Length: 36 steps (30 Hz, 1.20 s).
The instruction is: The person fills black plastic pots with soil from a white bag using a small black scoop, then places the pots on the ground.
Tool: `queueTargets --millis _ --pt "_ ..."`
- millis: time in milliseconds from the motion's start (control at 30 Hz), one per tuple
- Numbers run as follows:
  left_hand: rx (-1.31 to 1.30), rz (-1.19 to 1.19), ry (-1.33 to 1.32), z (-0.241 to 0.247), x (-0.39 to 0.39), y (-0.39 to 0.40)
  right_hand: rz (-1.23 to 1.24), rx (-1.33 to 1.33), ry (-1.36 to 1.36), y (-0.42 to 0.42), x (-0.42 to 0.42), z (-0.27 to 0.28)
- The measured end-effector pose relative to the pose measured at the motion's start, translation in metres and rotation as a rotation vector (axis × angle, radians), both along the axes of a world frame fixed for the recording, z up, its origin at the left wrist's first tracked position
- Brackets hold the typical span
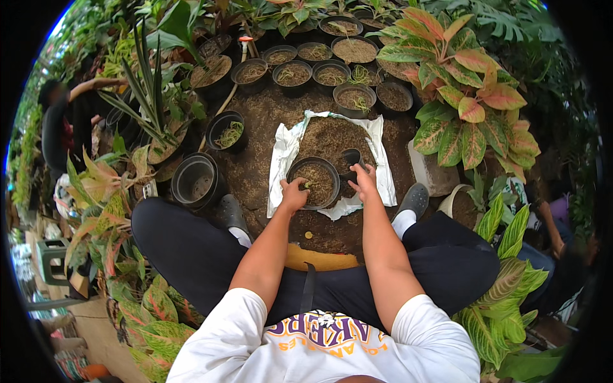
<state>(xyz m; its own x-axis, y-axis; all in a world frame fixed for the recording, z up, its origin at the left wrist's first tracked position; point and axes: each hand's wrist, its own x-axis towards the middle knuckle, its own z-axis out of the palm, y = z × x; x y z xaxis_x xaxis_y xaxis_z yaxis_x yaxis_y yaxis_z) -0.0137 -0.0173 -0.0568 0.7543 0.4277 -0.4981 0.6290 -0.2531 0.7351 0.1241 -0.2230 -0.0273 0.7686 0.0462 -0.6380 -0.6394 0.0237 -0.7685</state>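
Note:
A round black plastic pot point(325, 168) filled with brown potting mix sits at the front of an opened white plastic sack. My left hand point(293, 195) reaches over the pot's left rim. Its fingertips are beside a small green sprig point(311, 184) in the mix; whether they pinch it is unclear. To the right, my right hand point(364, 183) holds a smaller black pot point(352, 157), tipped over the loose potting mix point(330, 136). The white sack point(282, 153) spreads around this mix with crumpled edges.
Several black pots with trailing green cuttings point(293, 76) stand beyond the sack. Left are a pot of cuttings point(230, 133) and stacked black pots point(194, 179). A concrete block point(433, 170) lies right. Leafy plants point(471, 91) crowd both sides. Other people point(60, 124) are at the far edges.

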Motion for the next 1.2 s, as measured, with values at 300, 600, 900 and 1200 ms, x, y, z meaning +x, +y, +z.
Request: queueTargets --millis 300,600,900,1200 --pt "-0.172 0.118 0.027 0.021 0.009 -0.007 0.261 -0.120 -0.277 0.003 0.030 0.081" --pt "-0.298 0.147 -0.067 -0.005 0.011 0.003 0.577 -0.554 -0.692 0.037 0.017 0.112" --pt "-0.292 0.151 -0.100 0.013 0.008 -0.008 0.797 -0.719 -0.789 0.059 -0.012 0.123" --pt "-0.271 0.146 -0.092 0.004 0.007 -0.002 0.853 -0.716 -0.905 0.069 -0.020 0.125"
